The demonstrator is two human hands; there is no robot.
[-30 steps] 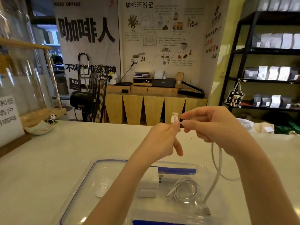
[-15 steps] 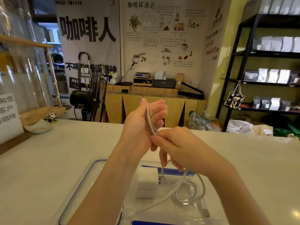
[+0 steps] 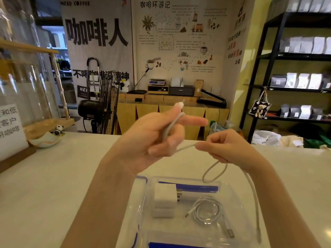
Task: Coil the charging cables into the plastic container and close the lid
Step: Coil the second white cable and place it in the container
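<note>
My left hand (image 3: 152, 138) holds one end of a white charging cable (image 3: 213, 169) against its fingers, the plug sticking up past the fingertips. My right hand (image 3: 227, 147) pinches the same cable a short way along. From there the cable loops down, and its far plug lies in the clear plastic container (image 3: 240, 190) on the table. In the container lie a coiled white cable (image 3: 207, 210) and two white charger blocks (image 3: 164, 196). A clear lid with a blue rim (image 3: 141, 179) lies under the container's left side, mostly hidden by my left arm.
The white tabletop (image 3: 53, 185) stretches left and right of the container. A small dish with a panda figure (image 3: 48, 138) and a sign stand at the far left. A black fan (image 3: 100, 104), a wooden counter and a black shelf stand beyond the table.
My hands have moved apart: the right hand slid rightward along the cable, drawing a stretch taut from the left hand. The left hand's fingers have spread, with the plug now above them.
</note>
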